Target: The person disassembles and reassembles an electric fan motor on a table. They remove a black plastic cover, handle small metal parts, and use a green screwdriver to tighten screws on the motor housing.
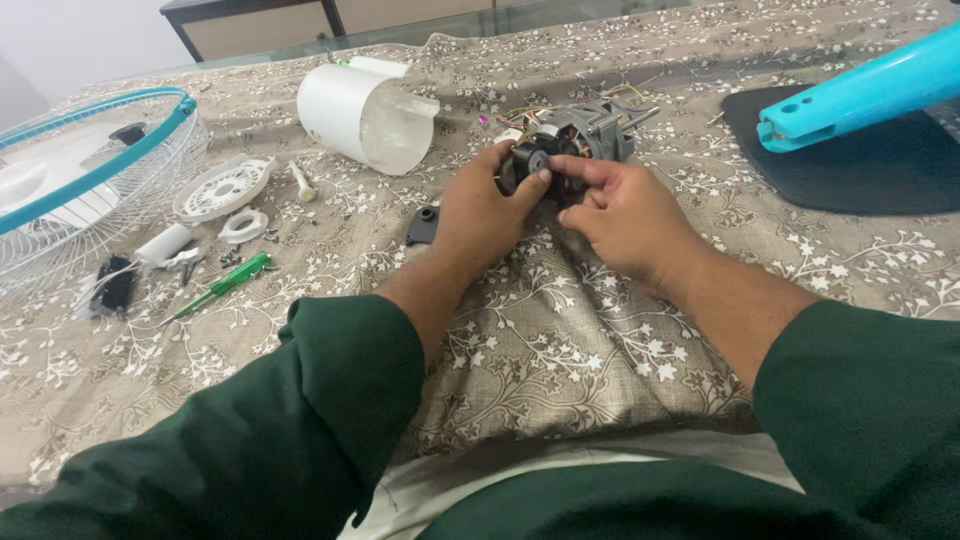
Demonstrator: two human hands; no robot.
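A small fan motor [585, 135] with a grey metal body, a shaft and coloured wires lies on the patterned cloth at centre. My left hand [484, 212] grips its black front end, thumb pressed on top. From the right, my right hand [622, 212] pinches the same black end with its fingertips. Both forearms wear dark green sleeves. The underside of the motor is hidden by my fingers.
A white plastic motor housing [366, 112] lies behind on its side. At left sit a wire fan guard with a teal rim [95, 150], a white round cover [226, 187], a green screwdriver [222, 284], small screws and a black piece [423, 224]. A teal fan stand [860, 92] on a dark base is at right.
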